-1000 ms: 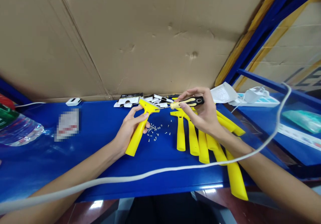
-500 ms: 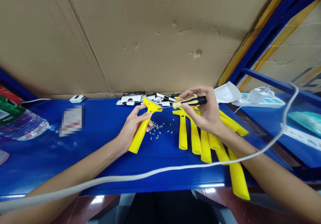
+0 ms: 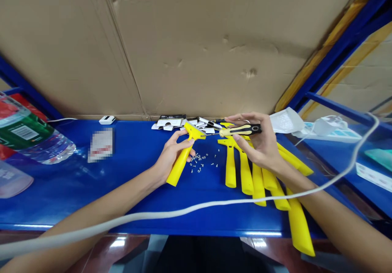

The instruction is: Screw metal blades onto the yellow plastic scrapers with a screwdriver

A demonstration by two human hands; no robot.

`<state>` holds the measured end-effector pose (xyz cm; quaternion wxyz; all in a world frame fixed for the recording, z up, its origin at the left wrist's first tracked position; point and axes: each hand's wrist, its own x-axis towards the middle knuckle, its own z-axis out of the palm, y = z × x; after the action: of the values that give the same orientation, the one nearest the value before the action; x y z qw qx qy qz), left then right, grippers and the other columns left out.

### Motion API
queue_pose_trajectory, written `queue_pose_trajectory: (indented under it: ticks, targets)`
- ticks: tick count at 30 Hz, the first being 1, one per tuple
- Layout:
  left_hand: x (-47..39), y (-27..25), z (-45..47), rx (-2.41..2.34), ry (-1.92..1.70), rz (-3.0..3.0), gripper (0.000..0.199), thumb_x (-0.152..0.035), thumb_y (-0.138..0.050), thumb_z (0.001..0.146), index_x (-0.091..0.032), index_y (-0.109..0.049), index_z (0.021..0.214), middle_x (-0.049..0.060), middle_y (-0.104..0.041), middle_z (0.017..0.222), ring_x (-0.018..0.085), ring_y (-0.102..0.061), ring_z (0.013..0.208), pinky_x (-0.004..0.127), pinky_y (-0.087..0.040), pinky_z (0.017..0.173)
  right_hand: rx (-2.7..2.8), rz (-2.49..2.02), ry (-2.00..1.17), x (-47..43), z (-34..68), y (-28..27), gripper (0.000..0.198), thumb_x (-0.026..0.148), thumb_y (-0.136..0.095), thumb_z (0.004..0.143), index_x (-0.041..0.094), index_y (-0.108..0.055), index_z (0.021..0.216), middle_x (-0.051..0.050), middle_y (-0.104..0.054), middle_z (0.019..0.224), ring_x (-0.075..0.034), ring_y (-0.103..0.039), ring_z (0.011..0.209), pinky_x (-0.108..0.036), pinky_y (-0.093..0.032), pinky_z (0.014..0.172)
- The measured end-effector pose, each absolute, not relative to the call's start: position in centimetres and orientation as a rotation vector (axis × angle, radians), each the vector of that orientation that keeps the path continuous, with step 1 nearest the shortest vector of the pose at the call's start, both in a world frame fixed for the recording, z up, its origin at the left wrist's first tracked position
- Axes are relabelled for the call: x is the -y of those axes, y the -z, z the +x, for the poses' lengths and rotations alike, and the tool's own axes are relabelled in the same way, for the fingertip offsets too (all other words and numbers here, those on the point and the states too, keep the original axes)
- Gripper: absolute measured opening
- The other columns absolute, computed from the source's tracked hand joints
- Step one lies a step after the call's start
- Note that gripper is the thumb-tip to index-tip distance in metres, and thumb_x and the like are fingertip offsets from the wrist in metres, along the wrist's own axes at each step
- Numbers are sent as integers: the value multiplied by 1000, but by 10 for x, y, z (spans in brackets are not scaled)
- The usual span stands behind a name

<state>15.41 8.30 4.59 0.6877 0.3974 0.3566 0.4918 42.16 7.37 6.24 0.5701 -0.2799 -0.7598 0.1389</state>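
Observation:
My left hand (image 3: 171, 154) is closed round the handle of a yellow scraper (image 3: 180, 160), its wide head tilted up and away from me. In my right hand (image 3: 260, 142) is a screwdriver (image 3: 240, 130) with a black and cream handle, held between thumb and fingers. Its thin shaft points left, and the tip meets the scraper's head near its right edge. Whether the tip sits in a screw is too small to tell. Loose small screws and nuts (image 3: 199, 158) lie scattered on the blue table just right of my left hand.
Several more yellow scrapers (image 3: 231, 167) lie beneath and beside my right forearm, one past the front edge. Small boxes (image 3: 170, 122) lie by the cardboard wall. A water bottle (image 3: 27, 132) stands left. A white cable (image 3: 183, 211) crosses in front of both forearms.
The view has shifted slightly, so everything appears farther right. The screwdriver now lies more level, its tip still at the scraper's head. Both hands keep their holds.

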Motion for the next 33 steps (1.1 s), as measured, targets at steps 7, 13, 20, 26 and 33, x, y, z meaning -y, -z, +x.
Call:
queue_pose_trajectory:
  ticks: [7, 13, 20, 26, 33]
  targets:
    - [-86, -50, 153, -771, -1143, 904, 57, -19, -90, 78, -21, -59, 125, 8, -75, 106, 14, -69, 61, 23, -49, 48, 1755, -734, -101, -72, 421, -59, 45, 21, -83, 92, 29, -57, 129, -6, -78, 111, -29, -78, 106, -56, -63, 100]
    - [-87, -50, 153, -746, -1132, 902, 57, -21, -91, 78, -21, -59, 126, 7, -75, 104, 13, -69, 61, 23, -50, 48, 1738, -618, -389, -71, 421, -62, 52, 23, -78, 96, 32, -51, 139, -13, -62, 148, -35, -70, 132, -63, -58, 112]
    - [-83, -53, 152, -772, -1099, 913, 59, -23, -91, 80, -22, -59, 130, 5, -73, 97, 13, -68, 61, 21, -48, 48, 1631, -697, -179, -77, 423, -62, 49, 22, -82, 93, 30, -53, 132, -8, -75, 117, -28, -75, 113, -51, -62, 99]
    - [-80, -52, 151, -795, -1057, 912, 57, -23, -90, 82, -23, -57, 128, 6, -73, 106, 11, -66, 61, 20, -48, 48, 1723, -645, -406, -71, 422, -67, 50, 22, -74, 100, 30, -48, 142, -13, -57, 151, -30, -69, 134, -53, -60, 111]
    - [-80, -62, 154, -872, -1056, 885, 59, -21, -91, 78, -23, -57, 126, 4, -71, 102, 10, -64, 57, 19, -45, 45, 1797, -741, -110, -66, 421, -73, 30, 29, -79, 98, 28, -62, 123, -7, -76, 110, -27, -76, 105, -50, -66, 96]
